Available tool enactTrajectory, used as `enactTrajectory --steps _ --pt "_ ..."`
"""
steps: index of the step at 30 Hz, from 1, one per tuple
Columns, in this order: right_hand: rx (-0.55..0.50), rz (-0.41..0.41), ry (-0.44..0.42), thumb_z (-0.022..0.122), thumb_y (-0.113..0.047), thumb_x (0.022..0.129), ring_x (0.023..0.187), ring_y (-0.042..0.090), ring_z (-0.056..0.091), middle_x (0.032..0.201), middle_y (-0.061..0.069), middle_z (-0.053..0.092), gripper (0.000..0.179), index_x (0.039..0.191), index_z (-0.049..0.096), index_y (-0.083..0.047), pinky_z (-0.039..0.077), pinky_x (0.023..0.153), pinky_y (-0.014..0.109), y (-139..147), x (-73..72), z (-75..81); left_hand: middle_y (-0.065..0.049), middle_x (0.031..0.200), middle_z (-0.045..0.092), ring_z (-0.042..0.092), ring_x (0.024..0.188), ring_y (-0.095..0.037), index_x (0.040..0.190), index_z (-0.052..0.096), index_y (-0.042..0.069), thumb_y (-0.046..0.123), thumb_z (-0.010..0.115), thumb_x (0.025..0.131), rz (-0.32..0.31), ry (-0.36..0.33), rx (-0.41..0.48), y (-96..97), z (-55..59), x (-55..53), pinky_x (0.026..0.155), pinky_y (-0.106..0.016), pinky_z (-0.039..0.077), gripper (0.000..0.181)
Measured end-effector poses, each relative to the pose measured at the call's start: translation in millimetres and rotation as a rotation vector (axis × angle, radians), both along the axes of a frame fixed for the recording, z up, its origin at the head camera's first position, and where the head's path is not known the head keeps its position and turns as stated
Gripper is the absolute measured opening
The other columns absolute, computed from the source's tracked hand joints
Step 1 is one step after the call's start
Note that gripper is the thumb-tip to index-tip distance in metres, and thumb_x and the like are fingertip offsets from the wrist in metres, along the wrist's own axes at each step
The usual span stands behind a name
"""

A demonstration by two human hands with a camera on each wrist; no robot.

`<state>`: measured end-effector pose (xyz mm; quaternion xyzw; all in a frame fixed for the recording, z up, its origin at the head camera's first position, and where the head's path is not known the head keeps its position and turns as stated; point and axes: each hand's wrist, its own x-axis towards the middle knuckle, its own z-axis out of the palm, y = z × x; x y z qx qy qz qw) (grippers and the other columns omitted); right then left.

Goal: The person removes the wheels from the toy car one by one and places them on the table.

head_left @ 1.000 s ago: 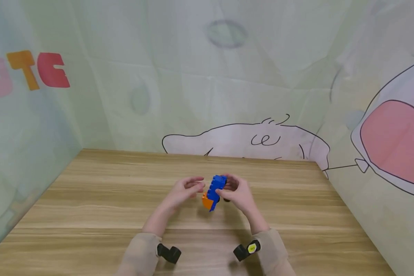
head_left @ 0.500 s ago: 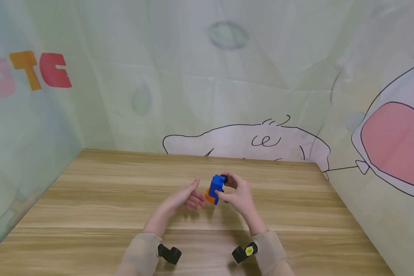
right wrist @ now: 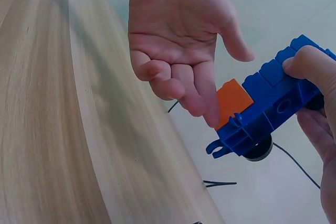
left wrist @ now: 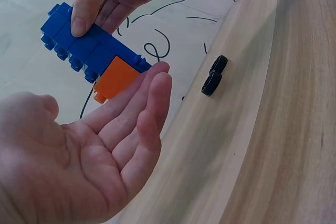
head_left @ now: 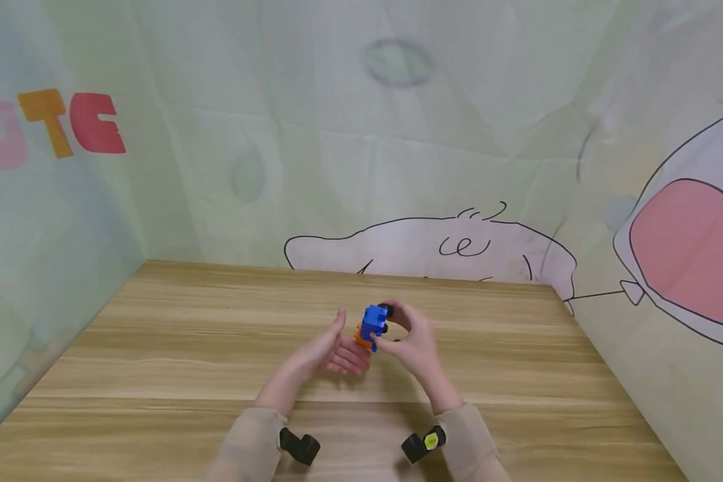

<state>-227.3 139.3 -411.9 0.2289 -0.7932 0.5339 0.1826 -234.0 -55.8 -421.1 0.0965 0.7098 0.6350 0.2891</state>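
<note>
My right hand (head_left: 418,340) pinches a toy car of blue building blocks (head_left: 373,321) between thumb and fingers, tilted above the table. An orange block (right wrist: 232,103) sits on one end, and a hook (right wrist: 218,149) juts out beyond it. Under the chassis a black wheel (right wrist: 260,150) shows in the right wrist view. My left hand (head_left: 336,349) is spread palm up, its fingertips at the orange block; they seem to touch it. Two black wheels (left wrist: 214,76) lie on the tabletop in the left wrist view, largely hidden behind the right hand in the head view.
The wooden table (head_left: 175,335) reaches back to a printed cloth wall (head_left: 217,187) with cartoon drawings. Cloth also closes off the left and right sides. A black wrist camera (head_left: 301,447) is strapped to the left sleeve, another camera (head_left: 422,445) to the right.
My left hand has turned from loosely curled to palm up and moved right, under the orange block. The right hand has tilted the toy car and shifted it slightly left.
</note>
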Motion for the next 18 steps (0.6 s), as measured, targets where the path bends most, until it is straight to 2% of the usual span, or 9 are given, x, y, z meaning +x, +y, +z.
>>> enactTrajectory --steps 9,15,18 --pt "-0.02 0.053 -0.027 0.081 0.008 0.069 0.104 0.037 0.067 0.116 0.024 0.066 0.054 0.119 0.059 0.008 0.051 0.097 0.044 -1.3 1.2 -0.6 -0.025 0.107 0.071 0.073 0.09 -0.027 0.118 0.06 -0.015 0.071 0.003 0.094 0.012 -0.029 0.04 -0.6 -1.4 -1.8 0.079 -0.033 0.058 0.107" --pt "-0.025 0.097 -0.037 0.084 0.004 0.069 0.11 0.036 0.065 0.121 0.022 0.065 0.059 0.122 0.058 0.006 0.05 0.099 0.042 -1.2 0.7 0.2 -0.025 0.109 0.071 0.071 0.098 -0.033 0.119 0.058 -0.017 0.071 0.01 0.095 0.107 -0.028 0.089 -0.3 -0.1 -2.6 0.087 -0.037 0.057 0.103" --pt "-0.029 0.119 -0.047 0.083 0.005 0.069 0.111 0.036 0.064 0.122 0.022 0.064 0.059 0.122 0.057 0.006 0.049 0.1 0.04 -0.5 -0.7 -1.2 -0.022 0.106 0.072 0.071 0.096 -0.03 0.119 0.059 -0.015 0.072 0.017 0.094 0.163 -0.034 0.104 0.3 0.0 -2.6 0.086 -0.035 0.058 0.1"
